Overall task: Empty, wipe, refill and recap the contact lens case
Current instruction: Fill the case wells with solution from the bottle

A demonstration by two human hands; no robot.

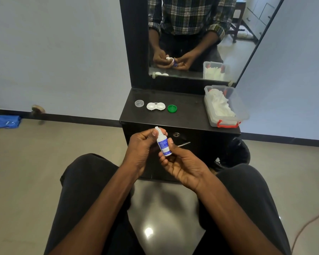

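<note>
A small white solution bottle (163,145) with a blue label is held tilted in front of the black cabinet. My right hand (180,166) grips its lower body. My left hand (143,150) pinches the white cap at its top. On the cabinet top (188,115) lies the open white contact lens case (156,106), both wells uncovered. A clear cap (139,103) sits to its left and a green cap (172,108) to its right.
A clear plastic box (226,107) with red clips, holding white tissues, stands at the cabinet's right end. A mirror (195,37) rises behind. A black-lined bin (236,155) sits on the floor to the right. A blue packet (6,121) lies by the left wall.
</note>
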